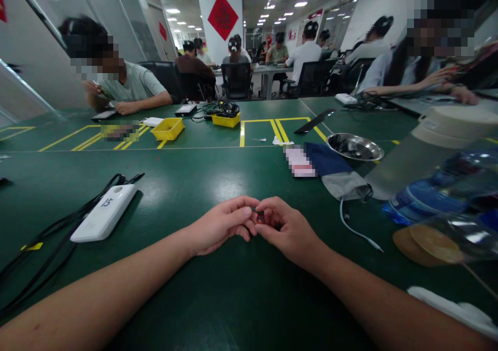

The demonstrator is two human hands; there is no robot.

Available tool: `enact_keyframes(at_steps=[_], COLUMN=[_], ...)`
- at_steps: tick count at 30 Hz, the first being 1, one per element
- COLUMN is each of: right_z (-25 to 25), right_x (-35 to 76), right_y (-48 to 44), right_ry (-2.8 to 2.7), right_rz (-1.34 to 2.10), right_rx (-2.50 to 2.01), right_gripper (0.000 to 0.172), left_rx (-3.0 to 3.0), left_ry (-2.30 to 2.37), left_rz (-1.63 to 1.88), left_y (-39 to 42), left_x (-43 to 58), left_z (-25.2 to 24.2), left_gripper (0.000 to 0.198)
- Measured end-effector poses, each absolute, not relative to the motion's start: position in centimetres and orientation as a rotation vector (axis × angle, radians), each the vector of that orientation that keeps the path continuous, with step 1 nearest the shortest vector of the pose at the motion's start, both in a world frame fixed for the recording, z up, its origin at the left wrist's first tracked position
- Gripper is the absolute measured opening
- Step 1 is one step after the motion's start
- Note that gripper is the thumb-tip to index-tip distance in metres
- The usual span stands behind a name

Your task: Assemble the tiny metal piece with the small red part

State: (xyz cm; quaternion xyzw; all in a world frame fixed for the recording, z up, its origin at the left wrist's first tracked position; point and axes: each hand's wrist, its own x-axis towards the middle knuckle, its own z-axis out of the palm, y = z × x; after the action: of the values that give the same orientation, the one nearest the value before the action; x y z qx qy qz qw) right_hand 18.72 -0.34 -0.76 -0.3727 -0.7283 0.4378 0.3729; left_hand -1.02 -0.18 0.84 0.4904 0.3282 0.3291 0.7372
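Observation:
In the middle of the head view my two hands meet just above the green table (187,185). My right hand (288,229) is closed, with its thumb and fingers around a tiny red-and-black part (260,217); its exact kind is too small to tell. My left hand (225,224) comes in from the other side, its thumb and index finger pinched together against the part and the right fingertips. A small dark bit shows near the left thumb tip, but what the left fingers hold is hidden.
Left lies a white power bank (105,213) with black cables. Ahead are yellow trays (168,129) and a steel bowl (355,148). To the right stand a fabric pouch (344,184), a large lidded jug (412,156) and a blue-labelled bottle (424,198). Other people sit around.

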Motion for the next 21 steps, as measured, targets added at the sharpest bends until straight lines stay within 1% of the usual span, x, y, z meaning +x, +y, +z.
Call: enact_keyframes(at_steps=[2,4,8,10,15,21], right_z=[-0.8,-0.8,-0.6,-0.6,-0.8,-0.7], right_x=[18.7,18.6,18.7,18.7,18.8,18.8], right_y=[-0.2,-0.2,-0.3,-0.4,-0.4,-0.3], right_ry=[-1.870,-1.892,-1.901,-1.857,-1.802,-1.864], right_rz=[1.117,1.112,1.177,1.243,1.307,1.264], right_rx=[-0.943,-0.900,-0.885,-0.904,-0.911,-0.932], right_gripper=[0.026,0.029,0.052,0.057,0.055,0.049], left_rx=[1.150,1.205,1.049,0.908,0.689,0.686], left_ry=[0.759,0.799,0.856,0.827,0.674,0.697], left_rz=[0.737,0.760,0.836,0.855,0.877,0.906], left_y=[-0.2,-0.3,-0.1,0.1,1.0,1.1], left_x=[-0.8,-0.5,-0.5,-0.8,-1.7,-1.9], left_z=[0.9,1.0,1.1,1.1,1.2,1.4], left_gripper=[0.030,0.024,0.014,0.013,0.011,0.012])
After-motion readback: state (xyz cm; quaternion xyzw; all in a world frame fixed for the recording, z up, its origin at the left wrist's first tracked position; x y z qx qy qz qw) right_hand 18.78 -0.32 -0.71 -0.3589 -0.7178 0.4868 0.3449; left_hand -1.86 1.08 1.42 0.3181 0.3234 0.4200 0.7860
